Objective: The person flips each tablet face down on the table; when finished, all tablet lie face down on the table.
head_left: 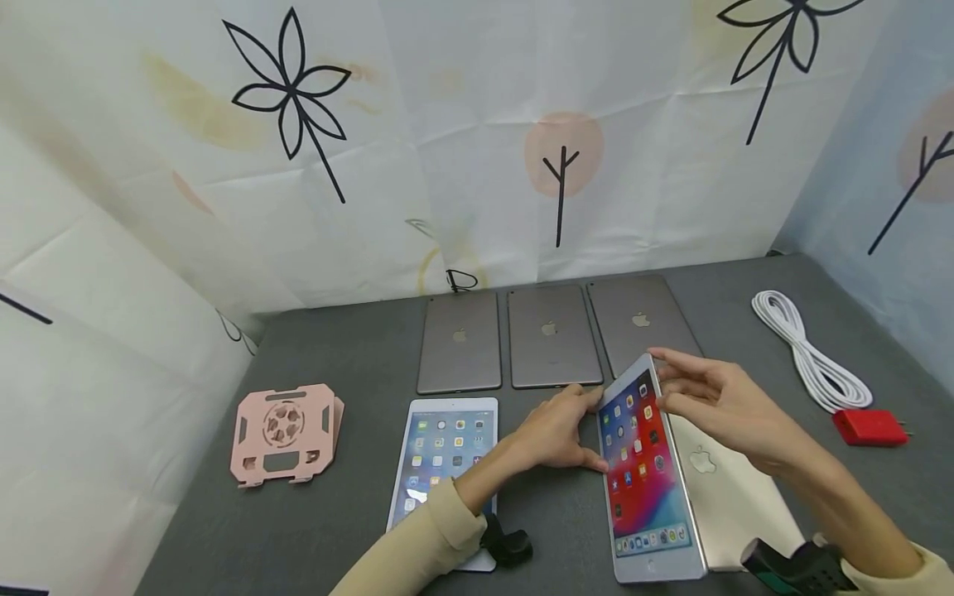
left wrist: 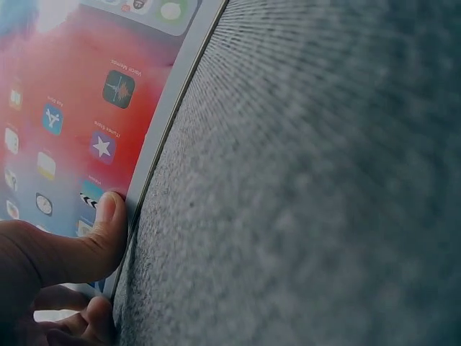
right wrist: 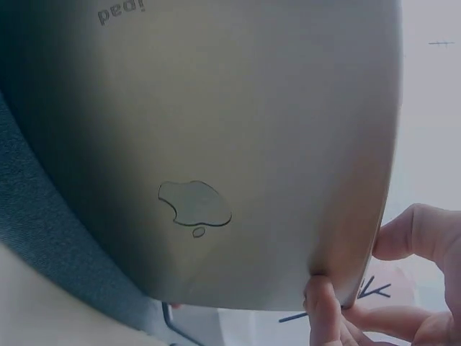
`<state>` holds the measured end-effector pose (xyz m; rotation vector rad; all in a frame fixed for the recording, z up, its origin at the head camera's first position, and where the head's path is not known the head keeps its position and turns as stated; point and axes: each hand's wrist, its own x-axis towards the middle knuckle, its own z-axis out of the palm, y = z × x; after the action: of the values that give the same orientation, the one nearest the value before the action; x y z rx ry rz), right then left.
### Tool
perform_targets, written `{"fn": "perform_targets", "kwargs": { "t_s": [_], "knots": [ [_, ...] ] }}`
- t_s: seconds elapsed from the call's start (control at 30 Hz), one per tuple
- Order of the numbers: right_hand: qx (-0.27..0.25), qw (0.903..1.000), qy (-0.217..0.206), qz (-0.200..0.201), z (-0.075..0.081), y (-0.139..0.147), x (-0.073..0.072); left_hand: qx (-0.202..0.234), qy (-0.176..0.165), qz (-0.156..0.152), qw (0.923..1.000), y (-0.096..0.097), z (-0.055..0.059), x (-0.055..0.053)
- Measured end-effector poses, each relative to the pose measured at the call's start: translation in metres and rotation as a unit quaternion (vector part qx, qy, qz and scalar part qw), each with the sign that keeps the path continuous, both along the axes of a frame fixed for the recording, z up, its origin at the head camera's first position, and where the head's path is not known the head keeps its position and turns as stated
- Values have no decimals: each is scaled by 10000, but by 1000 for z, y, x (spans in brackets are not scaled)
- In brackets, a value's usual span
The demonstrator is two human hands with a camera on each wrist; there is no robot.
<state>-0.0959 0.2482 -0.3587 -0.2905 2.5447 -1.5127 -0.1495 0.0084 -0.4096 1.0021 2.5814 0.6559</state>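
A white-framed tablet [head_left: 643, 472] with a lit red and blue screen is tilted up, its right long edge raised above the table. My right hand [head_left: 711, 397] pinches its upper right corner; in the right wrist view the thumb [right wrist: 414, 234] and fingers hold the edge of its silver back [right wrist: 274, 144]. The left hand [head_left: 555, 430] grips the left long edge near the top. In the left wrist view its thumb [left wrist: 104, 216] lies on the screen's border. A pale gold tablet [head_left: 738, 492] lies face down, partly hidden behind the raised one.
Three grey tablets lie face down along the back: left [head_left: 460, 356], middle [head_left: 553, 352] and right [head_left: 633, 302]. Another white tablet [head_left: 443, 455] lies screen up under my left forearm. A pink bracket [head_left: 283, 434] is at left. A white cable [head_left: 812, 356] and red charger [head_left: 870, 427] sit at right.
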Motion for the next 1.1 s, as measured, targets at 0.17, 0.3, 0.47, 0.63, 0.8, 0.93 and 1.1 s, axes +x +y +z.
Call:
{"fn": "perform_targets", "kwargs": {
  "t_s": [0.17, 0.3, 0.47, 0.63, 0.8, 0.93, 1.1],
  "knots": [
    [24, 9999, 106, 93, 3, -7, -2, 112, 51, 60, 9999, 2, -5, -1],
    [-43, 9998, 108, 184, 5, -13, -4, 226, 84, 82, 9997, 4, -8, -2],
    [-88, 9994, 142, 308, 9, -23, -6, 430, 21, 133, 9990, 2, -10, -2],
    [-198, 9990, 92, 378, 12, -32, -7, 786, -323, 128, 9963, 0, -10, -5],
    [-185, 9992, 114, 346, 13, -38, -6, 1369, -1036, -126, 9851, -8, -7, -9],
    [-266, 9987, 10, 428, 11, -42, -6, 2066, -1701, -250, 9632, -19, 2, -11],
    [-412, 9979, -196, 464, 12, -46, -4, 3085, -2879, 21, 9066, -28, 22, -12]
  ]
}}
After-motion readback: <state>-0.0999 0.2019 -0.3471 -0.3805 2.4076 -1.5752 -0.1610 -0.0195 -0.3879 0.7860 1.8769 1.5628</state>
